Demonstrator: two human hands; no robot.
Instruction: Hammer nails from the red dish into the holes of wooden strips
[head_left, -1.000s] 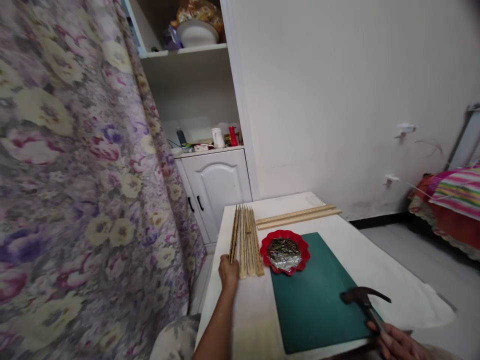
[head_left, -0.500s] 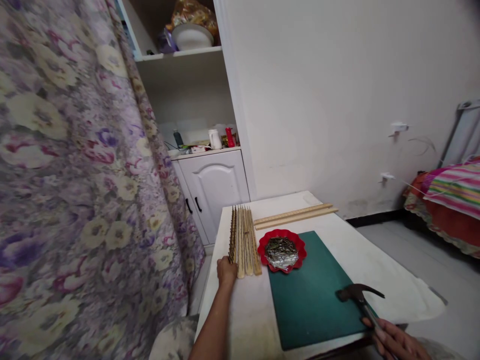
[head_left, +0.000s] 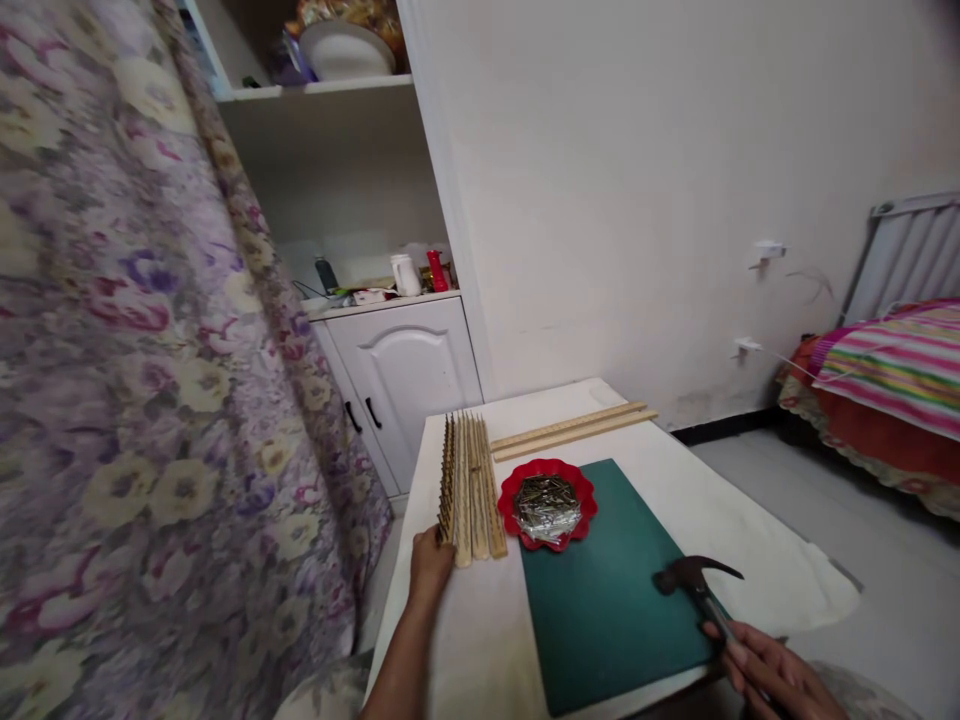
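Observation:
My left hand point(head_left: 433, 560) is closed around the near end of the leftmost wooden strip point(head_left: 447, 490), which has a row of nails sticking out along it. Several more wooden strips point(head_left: 480, 500) lie side by side against it, some with nails too. In my right hand point(head_left: 772, 665) is a claw hammer point(head_left: 694, 578), gripped by its handle, its head above the right edge of a green cutting mat point(head_left: 615, 620). Between the strips and the mat's far part sits a red scalloped dish point(head_left: 586, 500) full of loose nails point(head_left: 547, 505).
Two bare-looking wooden strips point(head_left: 574, 430) lie at the back of the white table point(head_left: 480, 640). A floral curtain point(head_left: 187, 400) hangs at the left, beside a white cabinet point(head_left: 416, 390). A bed point(head_left: 900, 400) stands at the right.
The view has turned slightly right, so everything sits further left in the picture. Both hands keep their holds, the left on the nailed strip and the right on the hammer.

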